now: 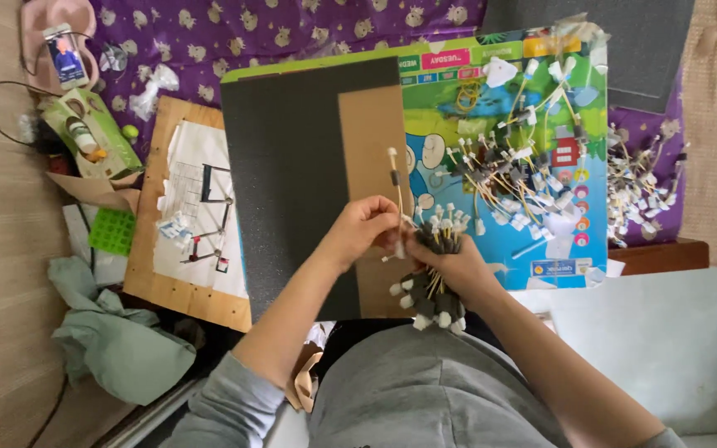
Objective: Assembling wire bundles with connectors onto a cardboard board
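While the right hand clutches a wire bundle — left hand pinches one wire.

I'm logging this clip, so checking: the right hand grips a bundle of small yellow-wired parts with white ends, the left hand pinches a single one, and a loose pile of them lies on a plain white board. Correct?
Not quite. In the head view the loose pile of small yellow-wired parts lies on a colourful illustrated green-and-blue board, not a plain white one. The rest holds: the right hand grips the bundle of wired parts, and the left hand pinches a single wired part.

Foam sheet: dark, matt. Cardboard panel: brown, matt. Printed board: glossy. Wooden board: smooth.
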